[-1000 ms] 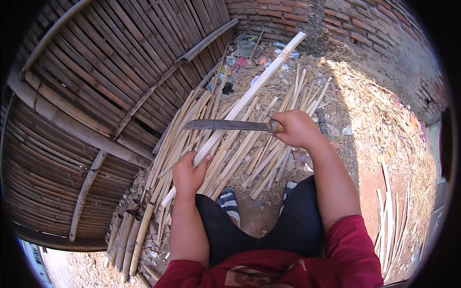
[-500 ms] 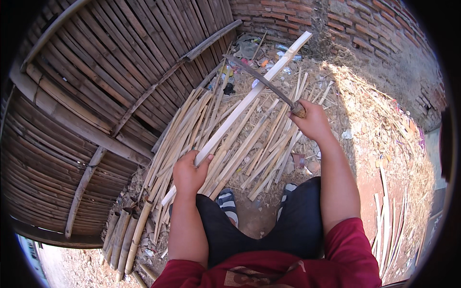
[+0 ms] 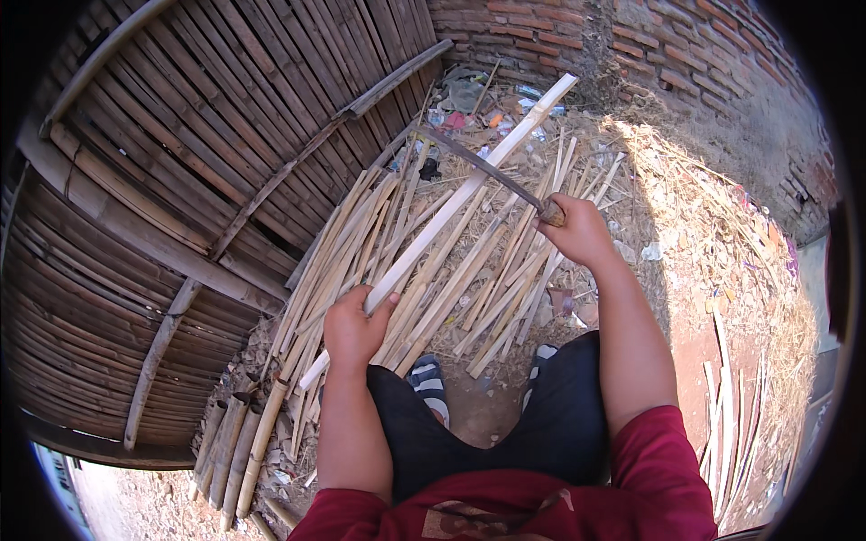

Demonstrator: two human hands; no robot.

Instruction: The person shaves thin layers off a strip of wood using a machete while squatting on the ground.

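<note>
A long pale bamboo strip (image 3: 451, 208) slants from low left to the upper right. My left hand (image 3: 357, 325) is closed round it near its lower end, the thumb along one side. In my right hand (image 3: 577, 231) is the wooden handle of a machete with a long, dark, slightly curved blade (image 3: 492, 169). The blade lies across the strip around its middle, pointing up and left. Whether its edge bites into the bamboo I cannot tell. Beneath both hands, many split bamboo strips (image 3: 352, 236) are spread on the ground.
A slatted bamboo wall (image 3: 180, 135) rises on the left, a brick wall (image 3: 695, 54) at the back. Several bamboo tubes (image 3: 236, 451) stand low left. Scraps of litter (image 3: 465, 99) lie at the far end. More strips (image 3: 722, 415) lie in the sun at right.
The machete has slid a short way down the strip toward me, with my right hand lower. The strip's far end has dipped slightly; my left hand stays almost in place.
</note>
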